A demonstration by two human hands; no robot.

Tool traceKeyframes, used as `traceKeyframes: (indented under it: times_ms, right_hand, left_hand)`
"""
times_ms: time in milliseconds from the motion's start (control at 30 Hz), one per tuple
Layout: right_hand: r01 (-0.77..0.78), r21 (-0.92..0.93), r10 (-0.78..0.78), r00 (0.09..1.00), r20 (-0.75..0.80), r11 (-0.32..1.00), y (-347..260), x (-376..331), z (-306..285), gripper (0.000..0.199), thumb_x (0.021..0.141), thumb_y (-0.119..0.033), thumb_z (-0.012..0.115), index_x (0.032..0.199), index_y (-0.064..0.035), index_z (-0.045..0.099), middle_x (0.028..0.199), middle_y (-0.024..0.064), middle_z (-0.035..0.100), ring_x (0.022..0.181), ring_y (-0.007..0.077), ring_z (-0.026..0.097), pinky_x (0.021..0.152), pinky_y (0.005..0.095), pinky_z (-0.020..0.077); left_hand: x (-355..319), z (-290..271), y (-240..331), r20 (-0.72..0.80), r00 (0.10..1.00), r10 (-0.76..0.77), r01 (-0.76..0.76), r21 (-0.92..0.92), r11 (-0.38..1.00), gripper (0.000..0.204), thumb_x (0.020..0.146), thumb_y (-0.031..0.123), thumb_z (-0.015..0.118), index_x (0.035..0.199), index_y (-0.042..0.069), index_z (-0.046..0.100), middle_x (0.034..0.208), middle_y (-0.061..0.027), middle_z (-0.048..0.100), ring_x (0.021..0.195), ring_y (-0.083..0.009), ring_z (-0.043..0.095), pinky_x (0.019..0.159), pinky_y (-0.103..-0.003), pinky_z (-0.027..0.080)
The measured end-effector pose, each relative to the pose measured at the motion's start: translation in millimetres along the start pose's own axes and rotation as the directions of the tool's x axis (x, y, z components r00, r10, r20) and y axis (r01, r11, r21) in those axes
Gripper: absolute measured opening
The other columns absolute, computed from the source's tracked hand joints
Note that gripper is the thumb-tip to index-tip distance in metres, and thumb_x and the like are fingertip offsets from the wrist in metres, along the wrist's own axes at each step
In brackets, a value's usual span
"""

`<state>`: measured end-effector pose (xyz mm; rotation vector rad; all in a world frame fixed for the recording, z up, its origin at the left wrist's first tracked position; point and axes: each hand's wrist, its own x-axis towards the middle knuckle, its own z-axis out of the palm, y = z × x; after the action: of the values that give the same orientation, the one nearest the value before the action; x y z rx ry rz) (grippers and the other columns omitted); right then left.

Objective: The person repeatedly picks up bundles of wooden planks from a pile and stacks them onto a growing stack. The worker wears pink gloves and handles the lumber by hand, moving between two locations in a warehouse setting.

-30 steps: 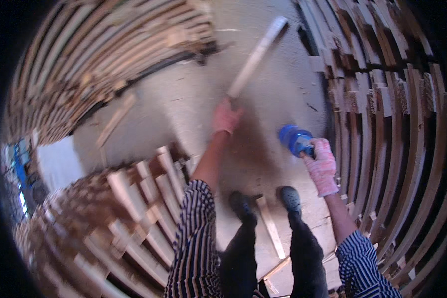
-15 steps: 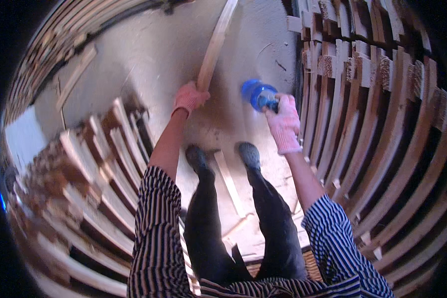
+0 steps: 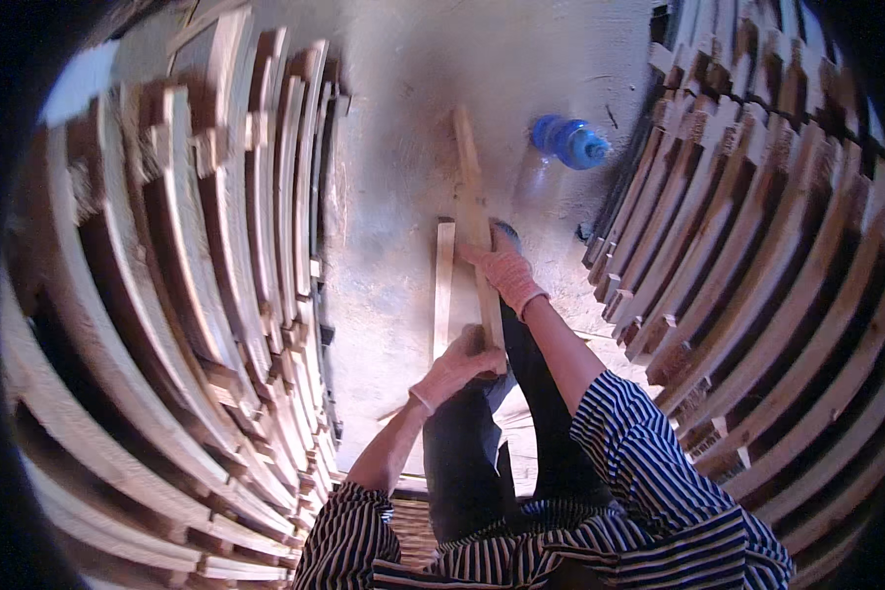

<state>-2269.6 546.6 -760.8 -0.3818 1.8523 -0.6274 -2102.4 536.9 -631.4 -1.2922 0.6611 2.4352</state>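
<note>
A long wooden board (image 3: 470, 167) stretches away from me over the floor, its near end close to my body. My left hand (image 3: 460, 366), in a pale pink knit glove, is closed around that near end. Farther along, my right hand (image 3: 504, 270) in a matching glove grips the board from its right side, with part of the fingers hidden. A blue plastic bottle (image 3: 568, 141) is on the floor beyond my right hand, apart from both hands. Just left of the board lies a shorter wooden strip (image 3: 443, 285).
Tall stacks of wooden boards line both sides, the left stack (image 3: 192, 256) and the right stack (image 3: 747, 265), with many ends jutting out. Between them runs a concrete floor (image 3: 383, 177). My legs stand in this passage, one shoe (image 3: 506, 232) partly showing.
My right hand has let go of the blue bottle, which is on the floor, and has taken hold of the board. The board has come nearer me, my left hand now at its near end.
</note>
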Motion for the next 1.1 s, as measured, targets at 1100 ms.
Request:
traceKeyframes:
  times_ms: [1100]
  right_hand:
    - [0.617, -0.204, -0.487, 0.749, 0.448, 0.76, -16.5, -290.7, 10.5, 0.052, 0.086, -0.013, 0.078, 0.132, -0.0021, 0.057, 0.124, 0.0117, 0.066, 0.105, 0.0249, 0.065, 0.095, 0.0381, 0.0512]
  left_hand:
    - [-210.3, 54.8, -208.7, -0.982, 0.068, 0.174, -0.981, -0.034, 0.192, 0.054, 0.091, 0.01, 0.074, 0.139, 0.001, 0.05, 0.117, -0.0076, 0.063, 0.107, -0.0165, 0.059, 0.092, -0.033, 0.051]
